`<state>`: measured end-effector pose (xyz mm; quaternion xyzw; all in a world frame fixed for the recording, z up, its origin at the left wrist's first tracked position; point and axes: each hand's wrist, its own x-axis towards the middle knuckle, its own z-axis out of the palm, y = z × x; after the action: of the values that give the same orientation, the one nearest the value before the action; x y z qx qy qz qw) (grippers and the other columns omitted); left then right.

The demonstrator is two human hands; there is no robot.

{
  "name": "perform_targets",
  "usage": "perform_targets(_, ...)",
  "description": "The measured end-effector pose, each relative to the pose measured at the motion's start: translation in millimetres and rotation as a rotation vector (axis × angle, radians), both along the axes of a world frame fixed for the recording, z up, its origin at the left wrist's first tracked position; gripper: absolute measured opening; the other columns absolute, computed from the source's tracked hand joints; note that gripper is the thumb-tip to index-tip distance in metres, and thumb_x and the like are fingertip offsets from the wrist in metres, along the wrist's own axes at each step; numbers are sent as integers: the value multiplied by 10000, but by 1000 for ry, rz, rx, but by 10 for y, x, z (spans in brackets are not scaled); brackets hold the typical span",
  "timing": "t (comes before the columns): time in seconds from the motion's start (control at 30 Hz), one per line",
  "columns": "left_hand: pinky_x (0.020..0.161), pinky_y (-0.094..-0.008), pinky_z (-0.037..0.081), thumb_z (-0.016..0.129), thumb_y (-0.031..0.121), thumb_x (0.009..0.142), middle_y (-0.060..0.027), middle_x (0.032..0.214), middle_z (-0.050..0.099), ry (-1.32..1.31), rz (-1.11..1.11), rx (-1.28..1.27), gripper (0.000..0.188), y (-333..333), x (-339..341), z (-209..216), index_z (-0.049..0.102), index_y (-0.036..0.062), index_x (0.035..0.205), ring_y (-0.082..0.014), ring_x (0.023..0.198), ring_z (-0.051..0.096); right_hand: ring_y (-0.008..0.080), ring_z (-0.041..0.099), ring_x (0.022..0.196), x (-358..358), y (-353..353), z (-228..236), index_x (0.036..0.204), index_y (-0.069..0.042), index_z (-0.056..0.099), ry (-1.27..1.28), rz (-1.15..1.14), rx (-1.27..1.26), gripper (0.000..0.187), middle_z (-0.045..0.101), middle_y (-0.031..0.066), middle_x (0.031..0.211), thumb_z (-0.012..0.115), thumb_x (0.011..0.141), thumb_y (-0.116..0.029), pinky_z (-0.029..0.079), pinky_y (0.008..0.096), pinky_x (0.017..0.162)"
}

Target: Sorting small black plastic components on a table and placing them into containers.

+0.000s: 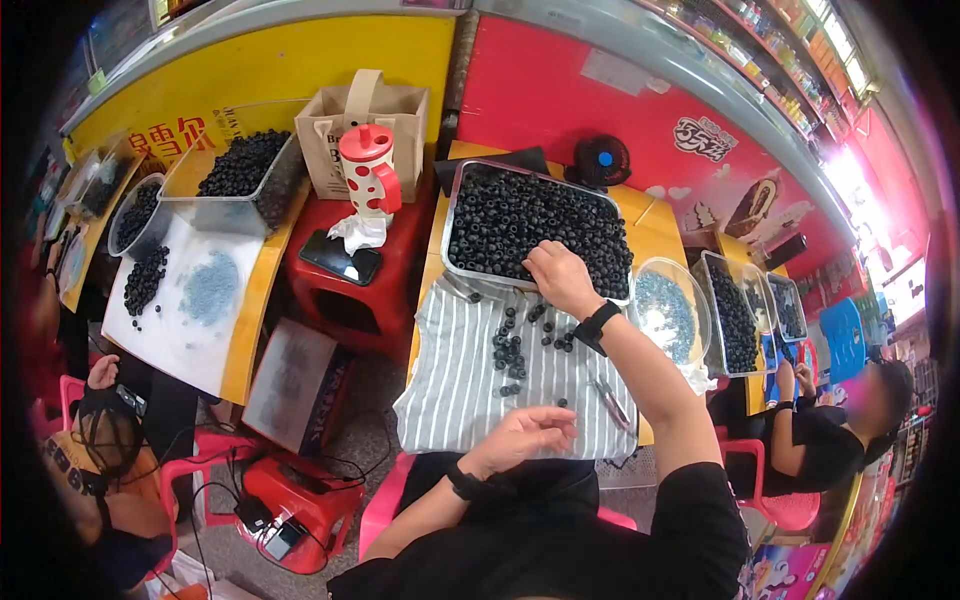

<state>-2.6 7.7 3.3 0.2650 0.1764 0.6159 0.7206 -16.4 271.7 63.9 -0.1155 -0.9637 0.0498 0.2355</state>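
My right hand (562,277) is over the near edge of a clear plastic bin (452,240) heaped with small black ring-shaped parts (520,215). Its fingers are bent and drawn together at the parts; whatever they pinch is hidden. Lower down, my left hand (527,434) hovers over a grey-and-white striped cloth (450,370), fingers loosely stretched out and nothing visible in them. A single black part lies just beyond its fingertips. Several loose black parts (508,352) are scattered on the cloth between my hands. Metal tweezers or pliers (610,404) rest on the cloth to the right.
Right of the bin stands a round clear tub (664,312) of pale blue bits. A small black fan (602,160) sits behind. On a red stool to the left are a dotted cup (368,170), a paper bag (322,130) and a phone (340,257). Other people sit at both sides.
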Motion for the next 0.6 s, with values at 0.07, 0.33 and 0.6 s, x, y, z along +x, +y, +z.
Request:
perform_targets(0.07,864,-306,501,573,83,955,-141,1142,645,-2,4,0,383,-4,-7,41,520,-36,1315,-175,956,635,315,572,835,3,19,-17,800,-49,576,-6,3,7,158,559,110,812,615,881,-179,486,416,725)
perform_targets(0.33,859,-306,503,586,111,956,-141,1139,644,-15,3,8,390,-3,-16,45,522,-41,1310,-179,953,636,316,610,840,-41,-24,-13,776,-41,615,-48,-122,-44,289,613,125,824,567,923,-285,502,416,726)
perform_targets(0.6,872,-314,515,578,89,959,-99,1111,654,-10,16,14,347,-1,7,11,545,-22,1287,-160,949,644,315,620,822,-21,-7,-6,774,-49,627,-41,-75,-43,298,628,120,821,561,924,-299,506,420,717)
